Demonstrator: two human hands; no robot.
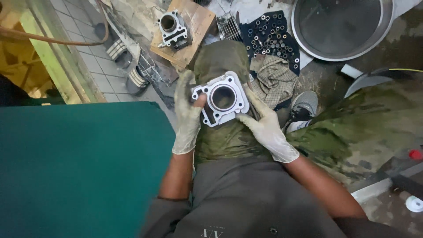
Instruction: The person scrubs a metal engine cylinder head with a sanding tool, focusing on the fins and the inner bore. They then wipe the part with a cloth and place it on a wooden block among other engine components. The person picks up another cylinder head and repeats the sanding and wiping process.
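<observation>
Over the person's lap, a pale metal engine cylinder (223,98) is held bore-up between both gloved hands. Left hand (187,112) fingers clamped on its left flange, thumb across the edge; right hand (265,128) fingers clamped on its lower right corner. Beyond the knees: second cylinder (173,27) on a wooden board (198,26), checked rag (275,79), large metal basin (341,26).

Both gloved hands, left (187,112) and right (264,125), curl inward, forearms bare.

head view, looking steeply down from above, close over lap and floor
</observation>
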